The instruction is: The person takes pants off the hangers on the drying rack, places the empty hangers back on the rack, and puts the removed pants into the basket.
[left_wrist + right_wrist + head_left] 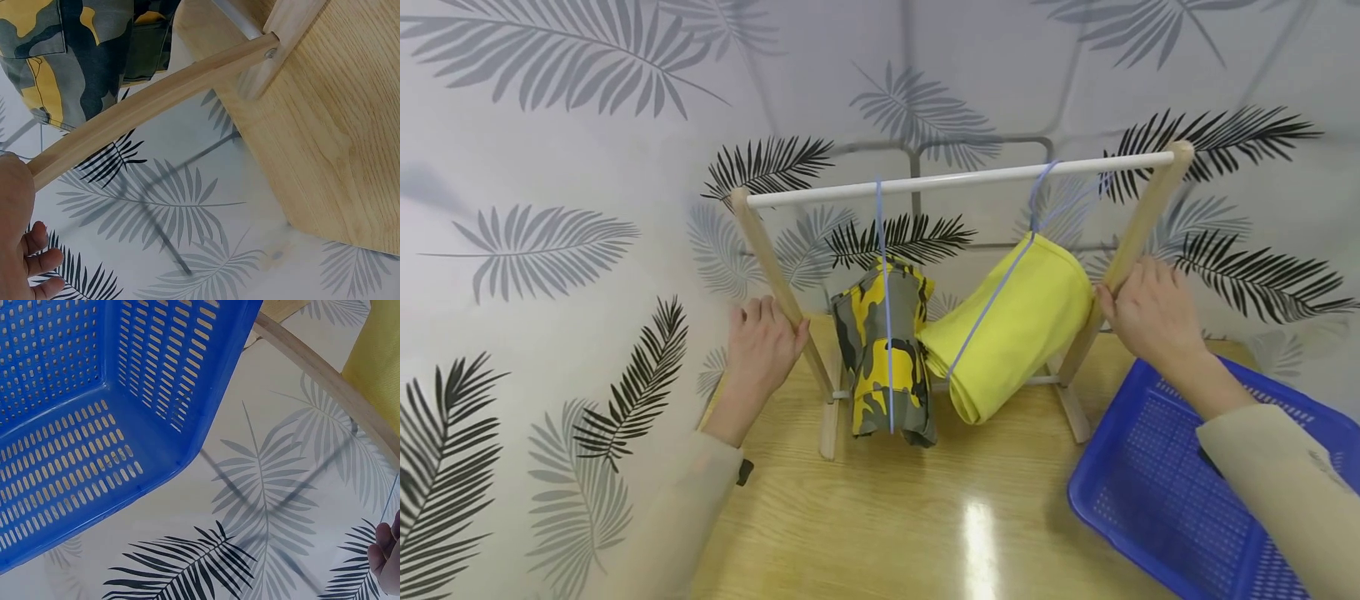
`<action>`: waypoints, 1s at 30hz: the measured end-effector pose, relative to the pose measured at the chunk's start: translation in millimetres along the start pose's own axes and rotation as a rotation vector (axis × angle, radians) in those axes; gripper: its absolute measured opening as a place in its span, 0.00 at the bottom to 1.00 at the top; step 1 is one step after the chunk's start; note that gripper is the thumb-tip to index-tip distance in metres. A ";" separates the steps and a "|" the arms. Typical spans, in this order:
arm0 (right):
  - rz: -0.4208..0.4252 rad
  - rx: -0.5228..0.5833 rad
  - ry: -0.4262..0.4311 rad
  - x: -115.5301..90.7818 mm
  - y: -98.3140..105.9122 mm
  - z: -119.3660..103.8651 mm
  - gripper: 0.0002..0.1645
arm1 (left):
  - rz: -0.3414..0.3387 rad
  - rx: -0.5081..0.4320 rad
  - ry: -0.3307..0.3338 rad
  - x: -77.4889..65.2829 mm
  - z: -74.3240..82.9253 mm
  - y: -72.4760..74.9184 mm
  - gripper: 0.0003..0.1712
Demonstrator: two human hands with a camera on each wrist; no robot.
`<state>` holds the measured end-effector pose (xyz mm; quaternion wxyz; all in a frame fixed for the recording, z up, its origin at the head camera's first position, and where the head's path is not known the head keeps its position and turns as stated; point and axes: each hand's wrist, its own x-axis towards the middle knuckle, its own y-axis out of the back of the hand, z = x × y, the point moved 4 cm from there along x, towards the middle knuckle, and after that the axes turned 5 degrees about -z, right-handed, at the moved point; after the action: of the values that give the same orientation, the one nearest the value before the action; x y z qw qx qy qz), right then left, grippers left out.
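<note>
A small wooden rack [767,254] with a white top bar [962,179] stands at the table's back. My left hand [760,346] holds its left post, with the thumb against the wood. In the left wrist view several fingers [45,261] bend beside the post. At the right post, my right hand [1157,312] grips with the thumb in front; the right wrist view shows only a few fingertips. From the bar, on thin blue loops, hang a rolled yellow-grey camouflage cloth item [868,317] and a rolled yellow cloth [1037,308], which leans toward it.
A blue perforated plastic basket [1108,492] sits on the right of the wooden table [850,533], under the right forearm. Behind and to the left hangs a pale leaf-printed curtain or sheet [572,167], close to the rack.
</note>
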<state>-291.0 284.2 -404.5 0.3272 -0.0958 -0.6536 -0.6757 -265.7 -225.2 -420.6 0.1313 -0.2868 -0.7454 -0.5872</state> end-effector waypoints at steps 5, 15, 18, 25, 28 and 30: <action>0.014 0.001 0.007 -6.1 1.4 -1.0 0.28 | -0.003 0.022 -0.007 1.7 1.1 -2.8 0.28; 0.069 -0.021 0.051 -11.6 7.3 -2.2 0.33 | -0.022 0.042 0.000 10.5 2.1 -4.7 0.29; 0.079 -0.029 0.051 -11.5 9.2 -1.4 0.36 | -0.037 0.041 0.000 14.8 2.2 -6.4 0.30; 0.124 -0.061 0.057 -12.4 9.9 -2.9 0.35 | -0.056 0.036 0.004 20.9 1.2 -11.1 0.29; 0.135 -0.068 0.062 -12.5 9.8 -3.7 0.35 | -0.053 0.041 0.001 23.0 0.3 -13.2 0.29; 0.137 -0.069 0.062 -12.4 10.0 -4.3 0.35 | -0.042 0.048 -0.002 24.4 -0.3 -14.7 0.29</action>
<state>-274.6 284.8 -403.8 0.3891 -0.1305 -0.6113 -0.6767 -293.8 -220.9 -419.3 0.1251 -0.2686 -0.7653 -0.5715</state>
